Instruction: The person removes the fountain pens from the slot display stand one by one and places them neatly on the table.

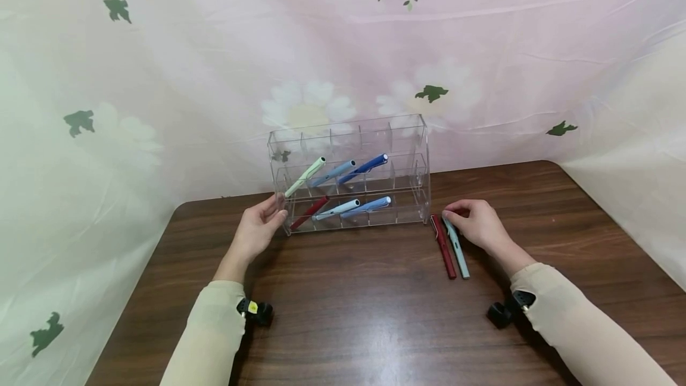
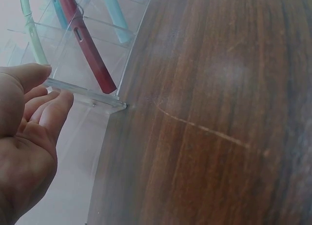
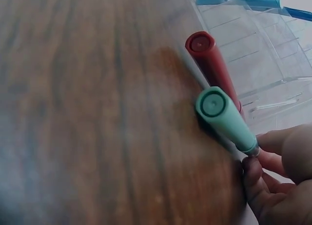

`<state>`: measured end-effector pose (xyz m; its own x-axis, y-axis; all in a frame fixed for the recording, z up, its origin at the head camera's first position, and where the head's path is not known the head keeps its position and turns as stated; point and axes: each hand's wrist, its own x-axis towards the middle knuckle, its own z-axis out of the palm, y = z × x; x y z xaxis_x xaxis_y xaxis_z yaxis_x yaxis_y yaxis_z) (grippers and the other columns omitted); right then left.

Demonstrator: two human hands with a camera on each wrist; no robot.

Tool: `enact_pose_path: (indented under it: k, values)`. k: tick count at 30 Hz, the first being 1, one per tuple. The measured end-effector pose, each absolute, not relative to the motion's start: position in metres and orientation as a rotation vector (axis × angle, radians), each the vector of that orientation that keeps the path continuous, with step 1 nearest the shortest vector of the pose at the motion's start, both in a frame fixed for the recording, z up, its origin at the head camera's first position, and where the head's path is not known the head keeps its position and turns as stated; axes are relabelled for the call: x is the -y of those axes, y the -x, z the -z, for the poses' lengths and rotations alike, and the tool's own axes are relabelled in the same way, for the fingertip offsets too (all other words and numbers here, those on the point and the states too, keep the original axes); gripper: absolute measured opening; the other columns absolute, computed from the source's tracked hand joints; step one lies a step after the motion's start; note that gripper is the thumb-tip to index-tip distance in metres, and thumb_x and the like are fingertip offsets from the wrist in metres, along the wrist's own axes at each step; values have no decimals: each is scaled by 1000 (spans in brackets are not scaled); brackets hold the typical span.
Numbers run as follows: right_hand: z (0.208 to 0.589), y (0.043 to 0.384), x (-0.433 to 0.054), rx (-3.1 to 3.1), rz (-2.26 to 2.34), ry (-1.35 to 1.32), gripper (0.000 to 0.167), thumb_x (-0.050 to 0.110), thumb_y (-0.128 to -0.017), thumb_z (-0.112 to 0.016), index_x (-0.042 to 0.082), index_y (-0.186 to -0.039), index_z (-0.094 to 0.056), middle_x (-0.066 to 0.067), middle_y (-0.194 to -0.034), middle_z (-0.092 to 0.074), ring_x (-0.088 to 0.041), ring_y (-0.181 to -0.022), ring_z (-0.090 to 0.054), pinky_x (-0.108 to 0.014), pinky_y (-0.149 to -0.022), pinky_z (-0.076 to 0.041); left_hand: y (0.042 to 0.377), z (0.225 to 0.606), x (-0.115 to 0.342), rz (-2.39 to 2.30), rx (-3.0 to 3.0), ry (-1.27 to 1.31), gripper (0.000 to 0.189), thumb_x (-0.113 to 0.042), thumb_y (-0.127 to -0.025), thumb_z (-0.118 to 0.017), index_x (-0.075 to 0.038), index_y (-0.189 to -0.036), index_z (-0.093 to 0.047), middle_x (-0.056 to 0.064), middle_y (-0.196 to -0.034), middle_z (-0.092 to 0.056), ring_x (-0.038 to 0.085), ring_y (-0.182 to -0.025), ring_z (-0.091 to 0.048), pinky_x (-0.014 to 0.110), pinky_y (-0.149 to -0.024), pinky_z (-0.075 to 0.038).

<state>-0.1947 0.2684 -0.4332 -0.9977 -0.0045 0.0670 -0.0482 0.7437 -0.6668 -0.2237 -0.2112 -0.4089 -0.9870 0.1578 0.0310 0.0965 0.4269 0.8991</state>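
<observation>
A clear acrylic pen rack [image 1: 427, 167] stands at the back of the table, with several pens slanting in its two lower tiers. My left hand [image 1: 256, 228] pinches the rack's left side panel between thumb and fingers, close to a dark red pen [image 2: 90, 54] and a pale green pen [image 1: 305, 177]. Right of the rack, a light teal pen [image 1: 458, 255] lies on the table, pointing toward me. My right hand [image 1: 477, 222] pinches its far end with thumb and fingertips. Close along its left side lies another dark red pen [image 3: 219, 71].
Light blue and deep blue pens, such as the deep blue pen [image 1: 364, 168], fill other slots. The brown wooden table [image 1: 348, 314] ends at a patterned cloth backdrop [image 1: 214, 76] just behind the rack. Black wrist cameras [image 1: 262, 313] sit at both sleeves.
</observation>
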Motion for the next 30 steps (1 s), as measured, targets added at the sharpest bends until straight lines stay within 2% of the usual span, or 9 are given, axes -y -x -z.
enact_pose_path:
  k: [8,15,21,27,30]
  values:
    - [431,196,-264,2899,-1051,-34,27,21,-106,-69,-2,-116,-79,-21,-108,-79,-23,-87,-68,-30,-70,-52,224,409,213,-1645,-2592,-220,59,-10,-110,-62,1,-164,-40,21,-165,-50,35,-150,-54,35,-114,-50]
    - [423,190,-267,2858,-1258,-23,35,23,-109,-64,-6,-127,-73,-25,-110,-78,-15,-75,-72,-27,-65,-59,225,409,212,-1648,-2597,-249,59,-9,-110,-62,2,-164,-40,22,-165,-49,35,-149,-54,35,-114,-51]
    - [415,184,-269,2780,-1296,-57,33,22,-109,-65,-4,-128,-74,-25,-111,-78,-19,-81,-75,-22,-66,-59,225,409,211,-1651,-2590,-250,59,-9,-111,-61,2,-164,-39,22,-165,-48,35,-150,-53,34,-114,-50]
    - [408,180,-269,2720,-1256,-97,32,26,-109,-65,1,-127,-76,-20,-110,-79,-13,-82,-68,-21,-67,-56,225,409,211,-1648,-2600,-256,58,-9,-111,-62,2,-164,-40,21,-165,-50,35,-149,-55,34,-114,-50]
    - [407,178,-267,2668,-1294,-114,32,25,-109,-66,0,-126,-76,-22,-112,-79,-13,-83,-71,-18,-69,-58,225,410,212,-1647,-2599,-254,59,-9,-111,-62,2,-164,-40,21,-165,-49,35,-149,-55,35,-114,-50]
